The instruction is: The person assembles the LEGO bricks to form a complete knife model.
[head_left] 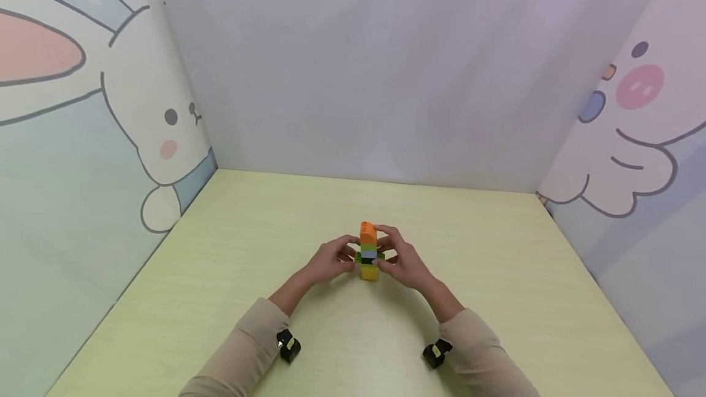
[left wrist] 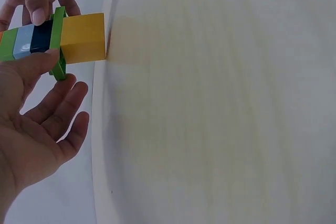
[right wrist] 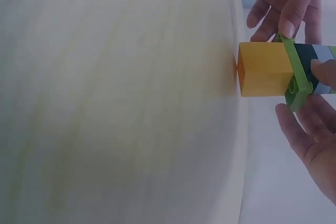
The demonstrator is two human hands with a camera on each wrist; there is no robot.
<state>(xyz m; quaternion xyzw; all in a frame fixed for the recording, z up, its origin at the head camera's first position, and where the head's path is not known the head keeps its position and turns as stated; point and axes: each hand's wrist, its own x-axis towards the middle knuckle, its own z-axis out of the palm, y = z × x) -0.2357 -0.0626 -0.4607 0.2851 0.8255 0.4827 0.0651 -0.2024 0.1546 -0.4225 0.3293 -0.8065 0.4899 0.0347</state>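
Observation:
A tower of toy building blocks (head_left: 369,253) stands upright on the table, between the two hands. On top is an orange block (head_left: 367,233); below come a green, a light blue and a dark navy block (right wrist: 305,59), then a wider green plate (left wrist: 56,38) that juts out on both sides. A yellow block (left wrist: 84,38) forms the bottom. My left hand (head_left: 331,260) holds the tower's left side, its thumb against the green plate. From the right, my right hand (head_left: 407,261) grips the tower, thumb on the dark block and a finger up by the orange one.
The pale wooden table (head_left: 231,299) reaches back to a plain light wall (head_left: 353,78). Side walls carry cartoon animals, a rabbit (head_left: 149,109) at left. Small black wrist devices (head_left: 288,345) sit at both sleeves.

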